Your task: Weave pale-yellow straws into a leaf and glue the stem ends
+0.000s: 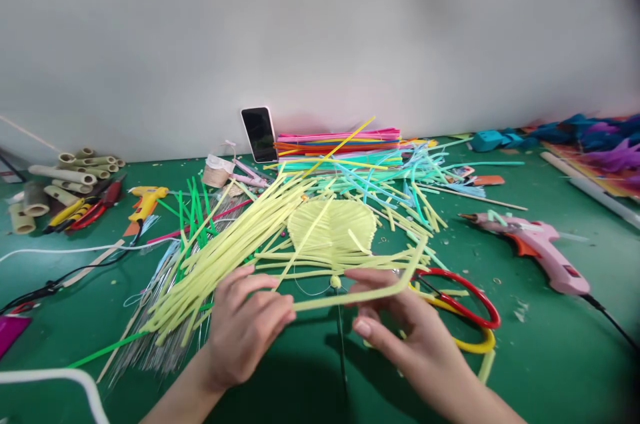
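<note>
My left hand is closed, pinching one end of a pale yellow-green pipe cleaner. The stem runs rightward and bends sharply upward near its far end. My right hand lies under that stretch, thumb apart from the fingers, not gripping it. Beyond the hands lies a leaf-shaped piece made of yellow-green pipe cleaners, with a loose stem across it. A thin wire with a small yellow-green ball points toward me. Scissors with red and yellow handles rest beside my right hand, blades mostly hidden.
A pile of yellow-green pipe cleaners lies left, over thin wires. Coloured bundles and a phone are at the back. A pink glue gun is right; a yellow one, pliers and bamboo pieces are left.
</note>
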`<action>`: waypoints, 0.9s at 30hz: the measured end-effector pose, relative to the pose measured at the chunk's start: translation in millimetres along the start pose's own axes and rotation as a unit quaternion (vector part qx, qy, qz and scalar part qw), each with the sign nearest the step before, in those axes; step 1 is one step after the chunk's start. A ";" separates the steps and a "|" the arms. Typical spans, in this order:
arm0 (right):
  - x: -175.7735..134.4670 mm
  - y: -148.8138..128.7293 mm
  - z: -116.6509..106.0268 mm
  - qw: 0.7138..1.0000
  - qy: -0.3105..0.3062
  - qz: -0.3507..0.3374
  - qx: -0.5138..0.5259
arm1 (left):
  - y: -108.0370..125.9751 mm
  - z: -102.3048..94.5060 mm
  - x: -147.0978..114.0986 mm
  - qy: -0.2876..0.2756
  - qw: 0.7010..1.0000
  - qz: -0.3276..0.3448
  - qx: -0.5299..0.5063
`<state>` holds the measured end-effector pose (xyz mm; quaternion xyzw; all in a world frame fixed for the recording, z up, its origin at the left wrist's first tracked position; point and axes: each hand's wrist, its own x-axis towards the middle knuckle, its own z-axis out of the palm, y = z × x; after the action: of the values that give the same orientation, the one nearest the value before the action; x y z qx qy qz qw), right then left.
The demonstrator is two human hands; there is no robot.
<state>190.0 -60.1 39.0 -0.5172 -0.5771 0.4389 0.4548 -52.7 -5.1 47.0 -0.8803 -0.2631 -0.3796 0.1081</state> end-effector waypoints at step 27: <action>26.8 10.0 -52.3 0.937 0.339 0.035 0.079 | -35.3 6.3 -11.3 -0.133 0.983 -0.108 0.063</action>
<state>241.8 -30.8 41.6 -0.6176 -0.3337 0.2974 0.6472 -74.5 22.6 34.1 -0.8808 -0.3923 -0.2511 0.0855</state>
